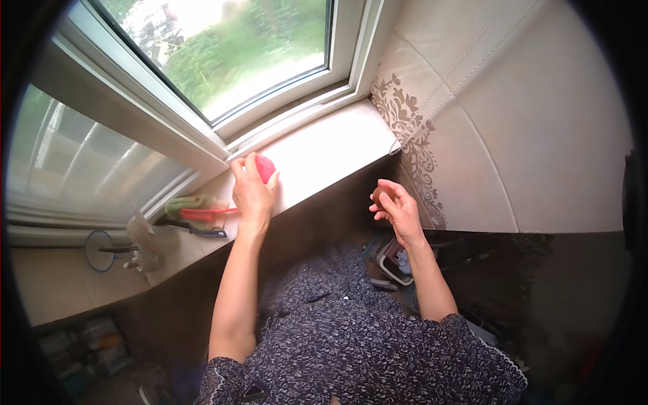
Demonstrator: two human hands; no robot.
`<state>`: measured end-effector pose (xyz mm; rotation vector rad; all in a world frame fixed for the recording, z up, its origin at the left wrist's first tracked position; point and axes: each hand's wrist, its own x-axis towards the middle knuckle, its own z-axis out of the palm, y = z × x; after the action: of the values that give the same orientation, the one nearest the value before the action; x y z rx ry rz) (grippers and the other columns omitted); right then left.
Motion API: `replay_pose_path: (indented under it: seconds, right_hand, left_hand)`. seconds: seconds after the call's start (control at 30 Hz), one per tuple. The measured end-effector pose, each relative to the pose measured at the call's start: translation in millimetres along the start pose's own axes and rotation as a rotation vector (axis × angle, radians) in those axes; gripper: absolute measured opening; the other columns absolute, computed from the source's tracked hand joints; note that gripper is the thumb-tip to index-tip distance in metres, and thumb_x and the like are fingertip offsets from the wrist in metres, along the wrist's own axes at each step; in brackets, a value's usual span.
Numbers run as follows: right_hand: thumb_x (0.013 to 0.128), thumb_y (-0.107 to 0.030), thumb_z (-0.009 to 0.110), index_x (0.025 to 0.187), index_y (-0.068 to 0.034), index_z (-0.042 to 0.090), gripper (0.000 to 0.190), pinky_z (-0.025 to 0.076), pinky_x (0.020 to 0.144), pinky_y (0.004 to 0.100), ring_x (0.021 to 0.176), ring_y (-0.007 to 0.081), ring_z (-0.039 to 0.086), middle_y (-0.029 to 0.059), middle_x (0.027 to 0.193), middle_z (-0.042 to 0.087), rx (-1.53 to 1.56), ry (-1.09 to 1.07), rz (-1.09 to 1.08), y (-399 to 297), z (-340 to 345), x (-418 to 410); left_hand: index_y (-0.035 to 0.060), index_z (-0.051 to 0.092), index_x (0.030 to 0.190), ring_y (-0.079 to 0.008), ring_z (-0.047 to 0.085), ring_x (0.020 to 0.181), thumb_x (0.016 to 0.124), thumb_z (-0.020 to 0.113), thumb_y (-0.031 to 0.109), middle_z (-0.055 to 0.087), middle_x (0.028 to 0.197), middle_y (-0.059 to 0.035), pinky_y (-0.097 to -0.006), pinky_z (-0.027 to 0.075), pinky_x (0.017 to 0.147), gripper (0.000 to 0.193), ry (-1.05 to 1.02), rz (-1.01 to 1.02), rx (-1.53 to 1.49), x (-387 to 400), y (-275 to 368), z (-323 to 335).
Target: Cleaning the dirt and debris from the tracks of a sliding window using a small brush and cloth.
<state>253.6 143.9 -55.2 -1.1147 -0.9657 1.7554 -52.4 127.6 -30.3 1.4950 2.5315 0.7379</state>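
Observation:
My left hand [253,190] is closed around a round pink object [265,168], perhaps a sponge or a soap bar, at the sill's inner part near the window frame. Over to the right, beyond the sill's front edge, my right hand [397,207] holds a small round brown object [383,195] between thumb and fingers; its kind cannot be told. Left of my left wrist, a red-handled tool [202,213] lies on the sill with a green cloth [195,203] and a dark-handled tool [205,231]; what tools they are is unclear.
The white window sill [324,147] runs under the window [263,55], beside a tiled wall [486,167] with a bead chain [440,104]. A blue ring-shaped thing [100,251] and a pale figurine-like object [146,240] stand at the left. Blurred items lie below on the right.

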Motion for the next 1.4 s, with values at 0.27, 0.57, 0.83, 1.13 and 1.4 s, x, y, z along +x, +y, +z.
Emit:
replay_pose_path:
  seconds: [0.27, 0.57, 0.83, 1.13, 1.4]
  right_hand:
    - [0.095, -0.015, 0.064, 0.128, 0.001, 0.053, 0.038, 0.052, 0.058, 0.0215, 0.074, 0.0133, 0.066, 0.0095, 0.098, 0.064, -0.065, -0.027, 0.013, -3.4, 5.4, -1.8]
    - [0.094, -0.014, 0.065, 0.127, -0.001, 0.054, 0.037, 0.051, 0.057, 0.0213, 0.072, 0.0127, 0.066, 0.0097, 0.099, 0.066, -0.020, 0.076, 0.115, 8.9, -31.8, -43.3]
    - [0.094, -0.013, 0.064, 0.127, -0.001, 0.054, 0.036, 0.050, 0.058, 0.0209, 0.073, 0.0120, 0.065, 0.0082, 0.099, 0.066, -0.030, 0.102, 0.159, 27.8, -48.2, -51.5]
    - [0.094, -0.013, 0.065, 0.126, 0.000, 0.054, 0.037, 0.050, 0.058, 0.0206, 0.072, 0.0120, 0.065, 0.0081, 0.100, 0.065, -0.066, 0.072, 0.142, 25.7, -47.7, -43.9]
    - [0.091, -0.014, 0.069, 0.125, -0.001, 0.056, 0.039, 0.048, 0.055, 0.0209, 0.070, 0.0119, 0.065, 0.0074, 0.098, 0.067, -0.038, 0.176, 0.158, 35.0, -65.2, -52.0]
  left_hand:
    - [0.0008, 0.051, 0.109, -0.0384, 0.063, 0.095, 0.076, 0.080, 0.019, 0.051, 0.116, -0.0224, -0.0449, 0.053, 0.082, 0.047, -0.051, 0.047, -0.094, 25.1, 40.7, 61.2]
    - [0.0034, 0.052, 0.114, -0.0413, 0.061, 0.094, 0.076, 0.080, 0.022, 0.053, 0.112, -0.0212, -0.0476, 0.052, 0.080, 0.051, -0.236, 0.405, -0.436, 16.5, 135.7, 93.9]
    - [0.0038, 0.052, 0.108, -0.0412, 0.063, 0.087, 0.074, 0.080, 0.019, 0.052, 0.108, -0.0181, -0.0480, 0.053, 0.073, 0.047, -0.071, 0.105, -0.010, -14.6, 32.9, 36.8]
    - [0.0046, 0.055, 0.118, -0.0390, 0.060, 0.099, 0.071, 0.084, 0.020, 0.055, 0.112, -0.0195, -0.0450, 0.052, 0.084, 0.058, -0.310, 0.525, -0.501, 18.1, 154.5, 118.9]
    - [0.0011, 0.053, 0.107, -0.0402, 0.062, 0.093, 0.068, 0.085, 0.017, 0.055, 0.108, -0.0199, -0.0471, 0.052, 0.080, 0.053, -0.071, 0.212, -0.219, 66.6, 160.4, 137.2]
